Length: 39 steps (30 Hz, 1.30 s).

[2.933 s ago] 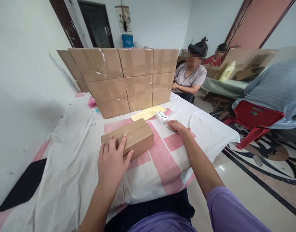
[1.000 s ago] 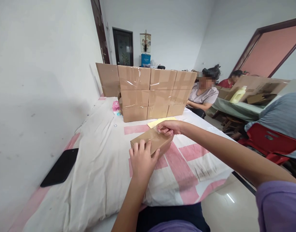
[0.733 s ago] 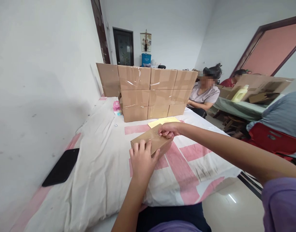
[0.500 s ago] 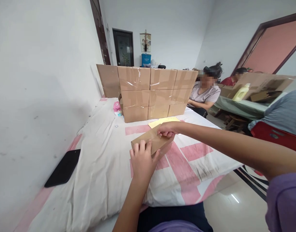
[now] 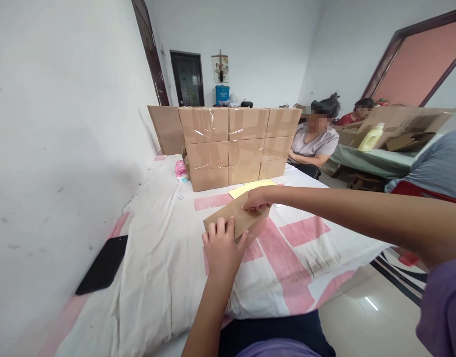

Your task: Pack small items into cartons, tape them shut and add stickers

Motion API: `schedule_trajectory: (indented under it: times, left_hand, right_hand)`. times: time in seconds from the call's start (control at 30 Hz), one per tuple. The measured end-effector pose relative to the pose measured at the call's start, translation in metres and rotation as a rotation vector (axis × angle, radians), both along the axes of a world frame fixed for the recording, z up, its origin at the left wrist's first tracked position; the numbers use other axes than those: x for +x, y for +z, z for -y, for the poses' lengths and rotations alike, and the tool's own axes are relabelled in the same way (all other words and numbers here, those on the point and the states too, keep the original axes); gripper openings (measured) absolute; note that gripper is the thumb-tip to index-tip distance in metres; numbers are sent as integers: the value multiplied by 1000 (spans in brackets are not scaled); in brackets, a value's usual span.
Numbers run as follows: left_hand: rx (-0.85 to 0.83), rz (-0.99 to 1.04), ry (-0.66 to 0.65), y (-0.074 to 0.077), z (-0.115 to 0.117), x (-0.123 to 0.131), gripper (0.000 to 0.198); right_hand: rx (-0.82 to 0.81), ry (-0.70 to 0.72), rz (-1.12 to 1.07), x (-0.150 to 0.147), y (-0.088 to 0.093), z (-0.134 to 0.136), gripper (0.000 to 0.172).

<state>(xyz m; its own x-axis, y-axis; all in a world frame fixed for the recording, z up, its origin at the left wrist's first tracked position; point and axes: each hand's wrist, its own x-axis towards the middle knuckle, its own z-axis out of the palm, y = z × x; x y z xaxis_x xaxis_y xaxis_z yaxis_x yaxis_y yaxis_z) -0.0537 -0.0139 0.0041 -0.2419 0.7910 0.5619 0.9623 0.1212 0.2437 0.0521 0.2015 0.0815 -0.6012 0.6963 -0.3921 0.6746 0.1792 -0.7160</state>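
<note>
A small brown cardboard box lies slantwise on the cloth-covered table in front of me. My left hand grips its near left part, fingers over the top and thumb on the near side. On the top face toward the far right end, my right hand presses with curled fingers and the thumb down. Whether anything is inside those fingers is hidden. A yellow sheet lies just behind the box.
Stacked taped cartons form a wall behind the box. A pink packet sits at their left, and a black phone-like slab lies by the wall. One person sits right of the stack; a yellow bottle stands on another table.
My right hand still presses the box top, its fist slightly turned and the thumb now more extended. My left hand keeps its hold. The whole view has shifted a little.
</note>
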Motion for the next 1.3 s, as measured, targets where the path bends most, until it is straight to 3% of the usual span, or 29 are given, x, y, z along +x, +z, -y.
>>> schedule_trajectory:
  times: [0.13, 0.27, 0.37, 0.43, 0.53, 0.67, 0.77, 0.9, 1.1, 1.23, 1.3]
  left_hand:
    - [6, 3, 11, 0, 0, 1, 44]
    - [17, 3, 8, -2, -1, 1, 44]
    - [14, 2, 6, -2, -1, -1, 44]
    - [7, -4, 3, -2, -1, -2, 44]
    - [4, -23, -5, -2, 0, -2, 45]
    - [36, -49, 15, -3, -1, -2, 43]
    - [61, -67, 16, -6, -2, -2, 41]
    - [88, -87, 6, -9, -3, -5, 40]
    - [109, -140, -13, -8, -6, -9, 39]
    - [94, -132, -13, -5, -8, -11, 38]
    - [106, -140, -36, -7, -7, -14, 38]
  right_hand:
    - [66, 91, 259, 14, 11, -4, 45]
    - [266, 132, 530, 26, 28, 8, 43]
    - [546, 129, 429, 24, 36, 24, 27]
    - [704, 231, 246, 19, 36, 33, 18]
    - [806, 431, 198, 16, 30, 40, 29]
    - [960, 551, 169, 22, 20, 36, 31]
    - [948, 599, 124, 29, 12, 26, 34]
    - [956, 504, 119, 34, 0, 14, 39]
    - [930, 570, 17, 34, -6, 21, 37]
    - [958, 440, 66, 36, -8, 14, 33]
    - [959, 457, 0, 44, -12, 13, 33]
